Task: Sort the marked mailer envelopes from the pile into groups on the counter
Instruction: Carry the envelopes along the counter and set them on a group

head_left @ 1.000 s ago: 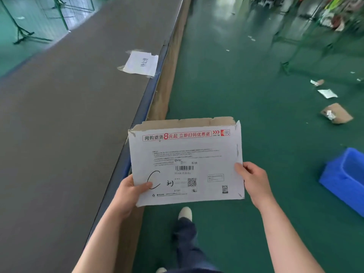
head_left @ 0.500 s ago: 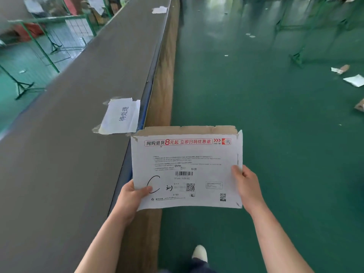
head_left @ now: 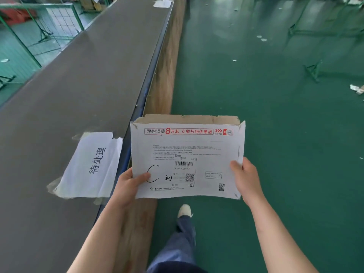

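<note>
- One white cardboard mailer envelope [head_left: 187, 158], flat and rectangular, torn brown edge along its top, red banner print, barcode, and a handwritten black "C" at lower left; held in the air, face up, over the counter's edge and the green floor, resting on nothing.
- Left hand [head_left: 128, 186]: grips the envelope's lower left corner, thumb on the printed face just beside the "C", fingers hidden beneath.
- Right hand [head_left: 247, 179]: grips the right edge, thumb on top, fingers hidden behind.
- Long dark grey counter [head_left: 78, 95]: runs away at the left, just beside the envelope.
- White paper sign [head_left: 92, 164], taped down with clear tape, bearing handwritten characters; lies on the counter near the left hand. A second white sheet [head_left: 162, 2] lies far along.
- One foot in a light shoe [head_left: 184, 210] is stepping on the floor.
- Risk, as a judgement: the thumb partly crowds the mark, so it could be misread and the envelope laid in the wrong group; set too near the edge mid-stride, it could slide to the floor.
</note>
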`<state>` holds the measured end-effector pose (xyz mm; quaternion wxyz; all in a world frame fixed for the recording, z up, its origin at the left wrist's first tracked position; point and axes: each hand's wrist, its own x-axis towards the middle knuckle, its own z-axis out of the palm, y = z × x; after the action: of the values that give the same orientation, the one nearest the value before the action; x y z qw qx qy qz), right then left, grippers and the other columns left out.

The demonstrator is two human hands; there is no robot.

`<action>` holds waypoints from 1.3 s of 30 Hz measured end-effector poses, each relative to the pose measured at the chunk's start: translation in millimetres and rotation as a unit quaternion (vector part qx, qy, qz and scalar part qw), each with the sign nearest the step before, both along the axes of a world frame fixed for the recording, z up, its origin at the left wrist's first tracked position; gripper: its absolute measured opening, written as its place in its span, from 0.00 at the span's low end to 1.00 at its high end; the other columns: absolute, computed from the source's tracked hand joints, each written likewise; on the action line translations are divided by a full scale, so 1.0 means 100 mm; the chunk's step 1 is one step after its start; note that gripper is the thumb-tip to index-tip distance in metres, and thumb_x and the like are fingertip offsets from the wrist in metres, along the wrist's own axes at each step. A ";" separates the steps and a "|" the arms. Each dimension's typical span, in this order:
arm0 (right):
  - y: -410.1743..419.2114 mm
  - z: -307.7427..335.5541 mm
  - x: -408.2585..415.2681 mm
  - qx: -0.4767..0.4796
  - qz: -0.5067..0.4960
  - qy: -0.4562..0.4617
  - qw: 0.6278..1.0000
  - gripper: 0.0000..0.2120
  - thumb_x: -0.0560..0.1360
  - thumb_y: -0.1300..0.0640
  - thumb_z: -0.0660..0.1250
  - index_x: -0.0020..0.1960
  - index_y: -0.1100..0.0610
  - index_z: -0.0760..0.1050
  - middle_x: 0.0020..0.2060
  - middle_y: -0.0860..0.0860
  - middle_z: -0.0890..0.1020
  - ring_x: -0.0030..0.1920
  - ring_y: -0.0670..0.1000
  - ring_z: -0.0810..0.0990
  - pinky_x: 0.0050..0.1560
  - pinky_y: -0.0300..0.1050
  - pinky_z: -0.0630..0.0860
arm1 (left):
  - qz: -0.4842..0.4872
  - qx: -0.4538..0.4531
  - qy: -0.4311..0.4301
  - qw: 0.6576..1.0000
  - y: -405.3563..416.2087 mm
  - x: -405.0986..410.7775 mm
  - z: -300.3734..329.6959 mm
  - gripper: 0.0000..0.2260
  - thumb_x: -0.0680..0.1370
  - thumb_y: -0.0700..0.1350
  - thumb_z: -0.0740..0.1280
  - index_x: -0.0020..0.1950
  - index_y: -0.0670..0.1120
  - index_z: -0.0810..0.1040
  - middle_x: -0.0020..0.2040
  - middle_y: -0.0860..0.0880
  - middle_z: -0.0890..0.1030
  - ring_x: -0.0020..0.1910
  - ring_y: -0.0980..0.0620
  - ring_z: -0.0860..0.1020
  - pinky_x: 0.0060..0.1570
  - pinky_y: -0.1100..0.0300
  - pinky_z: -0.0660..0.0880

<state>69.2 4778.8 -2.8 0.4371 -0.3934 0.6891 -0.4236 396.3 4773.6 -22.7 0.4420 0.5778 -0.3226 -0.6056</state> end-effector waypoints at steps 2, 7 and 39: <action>-0.71 0.07 -0.02 0.012 0.006 -0.015 1.000 0.09 0.82 0.58 0.61 0.59 0.51 0.77 0.52 0.44 0.84 0.52 0.47 0.83 0.45 0.45 0.79 | 0.016 0.002 0.020 1.000 -0.69 -0.02 0.05 0.24 0.64 0.44 0.83 0.57 0.40 0.83 0.55 0.37 0.86 0.52 0.35 0.84 0.53 0.41 0.82; -2.30 0.40 -0.43 0.035 -0.003 -0.033 0.999 0.05 0.80 0.56 0.66 0.51 0.54 0.81 0.42 0.42 0.86 0.42 0.50 0.83 0.41 0.48 0.79 | 0.008 -0.010 0.021 1.000 -2.39 -0.35 0.27 0.08 0.79 0.35 0.68 0.57 0.39 0.81 0.53 0.39 0.86 0.46 0.43 0.86 0.47 0.48 0.85; -11.34 0.04 -2.20 0.059 0.015 -0.082 0.995 0.09 0.79 0.65 0.65 0.54 0.55 0.82 0.48 0.48 0.87 0.50 0.53 0.84 0.43 0.50 0.81 | 0.154 -0.016 -0.020 0.988 -10.98 -2.36 0.28 0.08 0.80 0.35 0.68 0.58 0.42 0.81 0.51 0.42 0.87 0.46 0.39 0.86 0.46 0.43 0.84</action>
<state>-150.5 3645.1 1.3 0.5205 -0.3413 0.6688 -0.4066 160.3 3675.2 5.7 0.5326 0.6254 -0.2480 -0.5135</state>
